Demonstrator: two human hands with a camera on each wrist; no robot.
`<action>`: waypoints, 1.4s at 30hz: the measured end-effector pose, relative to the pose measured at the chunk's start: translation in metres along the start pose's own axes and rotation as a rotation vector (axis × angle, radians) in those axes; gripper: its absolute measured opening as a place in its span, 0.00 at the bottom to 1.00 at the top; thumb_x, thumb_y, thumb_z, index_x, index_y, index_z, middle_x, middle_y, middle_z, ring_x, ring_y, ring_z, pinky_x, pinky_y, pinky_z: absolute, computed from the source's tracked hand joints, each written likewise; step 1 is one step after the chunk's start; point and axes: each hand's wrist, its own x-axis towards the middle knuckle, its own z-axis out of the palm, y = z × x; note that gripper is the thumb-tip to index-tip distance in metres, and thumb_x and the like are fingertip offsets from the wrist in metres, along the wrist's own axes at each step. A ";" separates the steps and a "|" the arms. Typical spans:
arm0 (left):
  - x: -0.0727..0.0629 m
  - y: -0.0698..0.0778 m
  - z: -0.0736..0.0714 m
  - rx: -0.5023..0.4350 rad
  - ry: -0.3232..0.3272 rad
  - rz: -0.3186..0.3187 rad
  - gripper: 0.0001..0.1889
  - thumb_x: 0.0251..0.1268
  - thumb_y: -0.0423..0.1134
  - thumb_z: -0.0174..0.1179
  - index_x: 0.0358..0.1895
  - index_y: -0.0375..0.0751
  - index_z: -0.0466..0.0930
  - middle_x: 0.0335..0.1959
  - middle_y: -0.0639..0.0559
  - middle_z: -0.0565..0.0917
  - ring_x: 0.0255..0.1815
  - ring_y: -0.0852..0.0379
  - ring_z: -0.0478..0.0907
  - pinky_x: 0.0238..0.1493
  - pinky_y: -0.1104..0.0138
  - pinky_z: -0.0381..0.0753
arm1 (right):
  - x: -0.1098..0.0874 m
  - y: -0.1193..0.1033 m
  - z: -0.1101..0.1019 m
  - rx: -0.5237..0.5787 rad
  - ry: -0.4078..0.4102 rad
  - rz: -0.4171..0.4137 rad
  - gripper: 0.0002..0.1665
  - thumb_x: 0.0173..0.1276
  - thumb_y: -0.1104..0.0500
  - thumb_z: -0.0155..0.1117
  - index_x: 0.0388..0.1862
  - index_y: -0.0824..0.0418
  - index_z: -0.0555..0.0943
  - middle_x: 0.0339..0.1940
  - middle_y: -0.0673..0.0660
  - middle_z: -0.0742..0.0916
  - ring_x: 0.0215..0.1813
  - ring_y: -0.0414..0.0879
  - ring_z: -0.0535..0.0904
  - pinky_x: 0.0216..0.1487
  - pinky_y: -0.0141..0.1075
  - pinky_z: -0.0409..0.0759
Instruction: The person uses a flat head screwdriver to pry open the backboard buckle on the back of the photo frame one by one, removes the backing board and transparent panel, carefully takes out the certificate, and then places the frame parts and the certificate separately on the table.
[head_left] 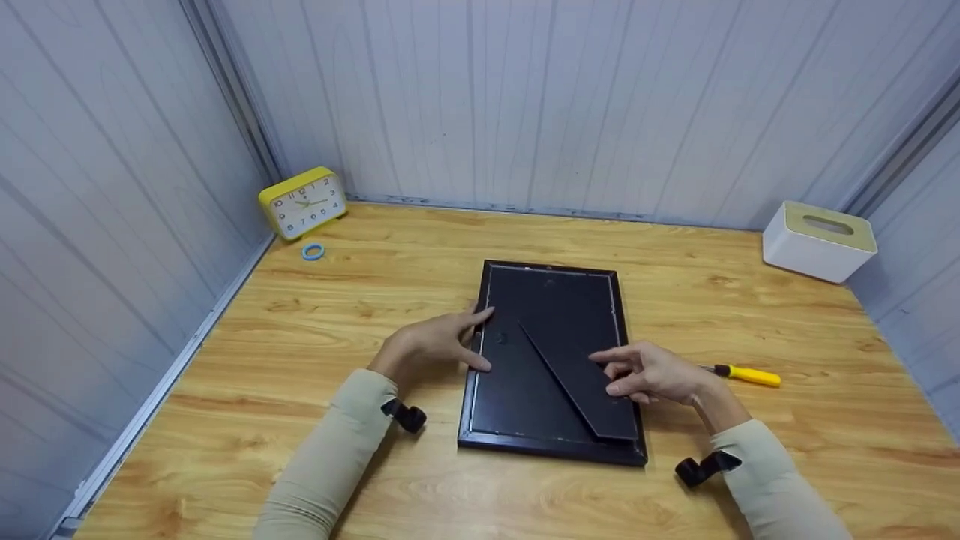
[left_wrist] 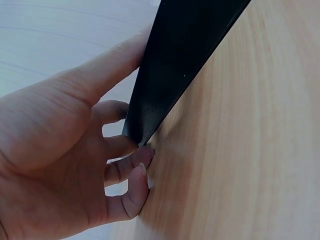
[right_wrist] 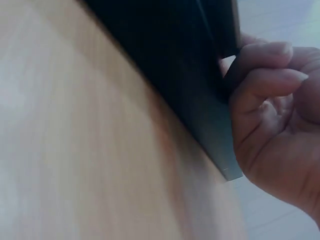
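A black picture frame [head_left: 517,405] lies back side up on the wooden table. Its black easel stand [head_left: 570,375] runs diagonally across the backing. My left hand [head_left: 439,339] holds the frame's left edge, with the thumb and one fingertip over the top. In the left wrist view, other fingers [left_wrist: 135,192] curl low beside the frame's black side [left_wrist: 172,60]. My right hand [head_left: 656,373] grips the stand near its right edge, the index finger reaching over its face. Curled fingers of that hand show in the right wrist view, where their contact is partly hidden.
A yellow-handled screwdriver [head_left: 754,375] lies right of the right hand, its tip hidden. At the back left are a yellow alarm clock [head_left: 309,204] and a blue ring [head_left: 313,251]. A white tissue box [head_left: 817,251] stands at the back right. Panel walls enclose the table.
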 end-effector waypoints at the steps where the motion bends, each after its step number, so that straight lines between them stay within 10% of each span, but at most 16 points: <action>1: 0.000 0.000 0.000 -0.008 0.000 0.000 0.57 0.56 0.57 0.72 0.82 0.54 0.41 0.81 0.42 0.30 0.80 0.50 0.37 0.77 0.58 0.42 | 0.000 0.002 -0.001 0.014 -0.006 -0.014 0.40 0.69 0.64 0.68 0.74 0.76 0.61 0.38 0.56 0.81 0.18 0.36 0.70 0.18 0.28 0.68; 13: 0.003 -0.003 0.000 -0.028 0.071 0.016 0.66 0.50 0.54 0.77 0.82 0.48 0.33 0.82 0.45 0.38 0.81 0.51 0.40 0.77 0.60 0.43 | 0.003 0.016 -0.009 0.169 -0.103 -0.096 0.40 0.70 0.71 0.62 0.73 0.83 0.55 0.34 0.50 0.86 0.17 0.33 0.72 0.19 0.24 0.70; 20: 0.004 0.004 0.001 -0.016 0.185 0.066 0.62 0.43 0.50 0.81 0.79 0.34 0.50 0.77 0.37 0.49 0.76 0.43 0.53 0.74 0.55 0.56 | 0.003 0.015 -0.008 0.172 -0.093 -0.085 0.41 0.68 0.71 0.64 0.73 0.82 0.56 0.31 0.50 0.86 0.17 0.33 0.73 0.20 0.24 0.71; 27: 0.009 0.014 0.005 -0.407 0.227 -0.049 0.52 0.56 0.43 0.76 0.80 0.40 0.52 0.62 0.43 0.76 0.50 0.51 0.80 0.52 0.59 0.81 | 0.003 0.016 -0.008 0.184 -0.085 -0.096 0.40 0.68 0.72 0.64 0.73 0.81 0.56 0.31 0.49 0.85 0.17 0.33 0.73 0.19 0.24 0.71; 32: 0.016 0.015 0.011 -0.650 0.172 -0.061 0.53 0.61 0.25 0.67 0.82 0.42 0.39 0.65 0.29 0.73 0.52 0.46 0.83 0.48 0.56 0.84 | 0.002 0.015 -0.006 0.206 -0.075 -0.076 0.41 0.69 0.71 0.64 0.74 0.81 0.55 0.33 0.50 0.86 0.17 0.33 0.73 0.19 0.24 0.70; 42: 0.019 0.002 0.013 -0.890 0.162 0.002 0.54 0.65 0.21 0.61 0.83 0.56 0.36 0.69 0.27 0.68 0.48 0.47 0.85 0.32 0.64 0.86 | -0.001 0.002 0.000 0.043 0.056 -0.043 0.40 0.66 0.66 0.70 0.73 0.76 0.64 0.37 0.56 0.87 0.20 0.36 0.75 0.22 0.27 0.73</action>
